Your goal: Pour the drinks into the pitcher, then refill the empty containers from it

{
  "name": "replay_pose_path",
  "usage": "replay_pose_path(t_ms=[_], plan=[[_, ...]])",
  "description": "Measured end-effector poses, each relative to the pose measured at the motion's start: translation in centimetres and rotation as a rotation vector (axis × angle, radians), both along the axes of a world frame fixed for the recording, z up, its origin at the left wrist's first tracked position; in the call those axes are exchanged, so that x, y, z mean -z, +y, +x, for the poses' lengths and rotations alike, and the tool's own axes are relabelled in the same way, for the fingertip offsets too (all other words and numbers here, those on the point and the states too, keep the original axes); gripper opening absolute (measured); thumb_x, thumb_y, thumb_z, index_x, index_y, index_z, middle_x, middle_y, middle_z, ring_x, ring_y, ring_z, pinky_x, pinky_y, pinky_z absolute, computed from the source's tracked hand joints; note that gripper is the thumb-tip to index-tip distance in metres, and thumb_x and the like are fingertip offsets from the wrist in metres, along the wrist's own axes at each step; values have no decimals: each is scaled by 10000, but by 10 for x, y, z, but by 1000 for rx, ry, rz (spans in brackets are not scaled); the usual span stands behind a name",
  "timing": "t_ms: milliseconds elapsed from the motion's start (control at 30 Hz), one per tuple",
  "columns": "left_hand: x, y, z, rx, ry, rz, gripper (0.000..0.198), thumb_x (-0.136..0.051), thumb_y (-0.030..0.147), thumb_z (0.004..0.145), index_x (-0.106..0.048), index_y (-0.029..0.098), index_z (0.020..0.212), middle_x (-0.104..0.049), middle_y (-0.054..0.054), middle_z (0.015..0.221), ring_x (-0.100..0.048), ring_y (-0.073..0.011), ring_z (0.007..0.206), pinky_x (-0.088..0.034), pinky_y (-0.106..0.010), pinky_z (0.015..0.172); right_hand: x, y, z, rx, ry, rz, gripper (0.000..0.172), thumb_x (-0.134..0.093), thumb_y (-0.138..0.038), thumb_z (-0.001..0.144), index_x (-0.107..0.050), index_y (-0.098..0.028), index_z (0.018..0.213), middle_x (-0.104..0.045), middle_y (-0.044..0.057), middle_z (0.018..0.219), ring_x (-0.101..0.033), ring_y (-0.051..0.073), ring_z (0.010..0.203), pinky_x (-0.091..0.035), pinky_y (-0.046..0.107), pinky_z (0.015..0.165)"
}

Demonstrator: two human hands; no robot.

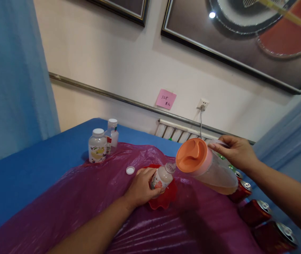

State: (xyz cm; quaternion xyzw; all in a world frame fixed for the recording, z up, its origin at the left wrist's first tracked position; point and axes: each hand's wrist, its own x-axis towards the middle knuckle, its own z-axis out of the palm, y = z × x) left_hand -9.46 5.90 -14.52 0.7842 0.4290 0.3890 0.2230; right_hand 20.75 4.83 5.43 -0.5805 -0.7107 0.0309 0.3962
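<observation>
Wrapped round a small clear bottle (163, 176) with a fruit label, my left hand (141, 187) keeps it tilted to the right above a red scalloped dish (170, 195). The bottle's mouth is uncapped. My right hand (235, 151) grips the handle of a clear pitcher (216, 173) with an orange lid (192, 155). Tipped to the left, the pitcher has its lid end close to the bottle's mouth, and pale brownish liquid lies along its lower side. Whether liquid is flowing between them I cannot tell. A white cap (130, 170) rests left of the dish.
Two white-capped bottles, a wide one (97, 146) and a slimmer one (113, 132), stand at the back left. Several red cans (256, 211) line the right side. Purple plastic sheeting (87, 208) covers part of the blue tabletop (20, 176). A radiator (177, 132) is behind.
</observation>
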Motion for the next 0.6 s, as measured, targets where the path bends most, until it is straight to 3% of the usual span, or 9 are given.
replay_pose_path(t_ms=[367,600], plan=[[0,0,0,11,7,-16,523,-848,360,717,-673,246,1197,-741,-49,1184,-649,-292,1094,-427,-443,1028,0,0,0,2,-5,-25,652,-714,-815,704,-492,-222,548,-309,-49,548,-297,106,528,-219,261,467],[1,0,0,14,1,-28,542,-863,330,706,-671,232,1203,-734,-52,1203,-637,-289,1107,-414,-437,1034,-2,0,-2,7,-3,-27,693,-695,-867,673,-477,-223,535,-342,-42,533,-328,107,511,-231,260,463]])
